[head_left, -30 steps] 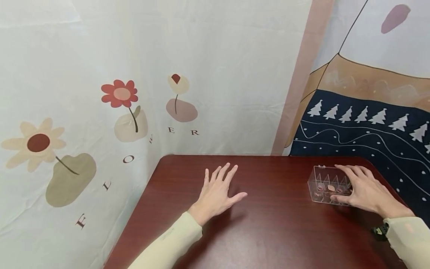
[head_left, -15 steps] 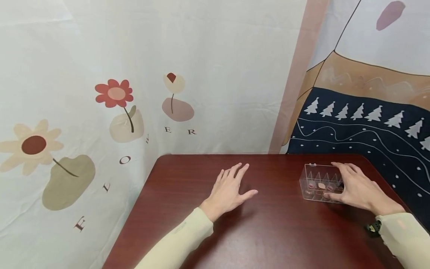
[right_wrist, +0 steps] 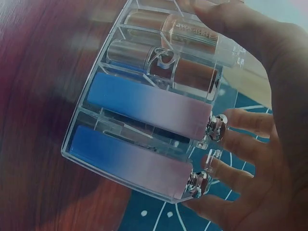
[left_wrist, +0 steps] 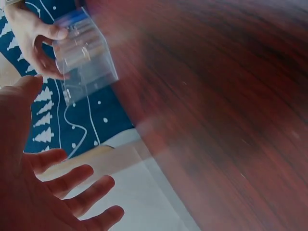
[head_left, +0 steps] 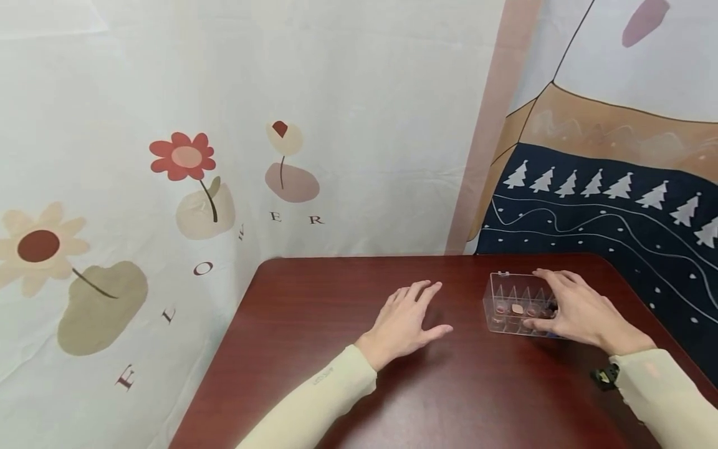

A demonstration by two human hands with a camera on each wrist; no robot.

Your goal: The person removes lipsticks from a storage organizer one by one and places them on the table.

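A clear plastic lipstick organizer (head_left: 507,293) with divided compartments is at the right of the table. My right hand (head_left: 586,312) grips its right end, thumb on the near side and fingers over the far side. In the right wrist view, two blue-to-pink lip gloss tubes (right_wrist: 149,106) and several other cosmetic tubes (right_wrist: 168,26) lie in the compartments. My left hand (head_left: 401,324) hovers over the middle of the table, fingers spread and holding nothing. The left wrist view shows its spread fingers (left_wrist: 91,192) apart from the organizer.
The dark red wooden table (head_left: 314,312) runs back to a white curtain (head_left: 364,125) printed with flowers. A navy cloth (head_left: 606,218) with white trees hangs behind the right edge. A dark watch (head_left: 606,377) is at the right wrist.
My left hand has moved right, toward the organizer. The right hand and organizer have shifted slightly left together, and the head view has turned a little to the right.
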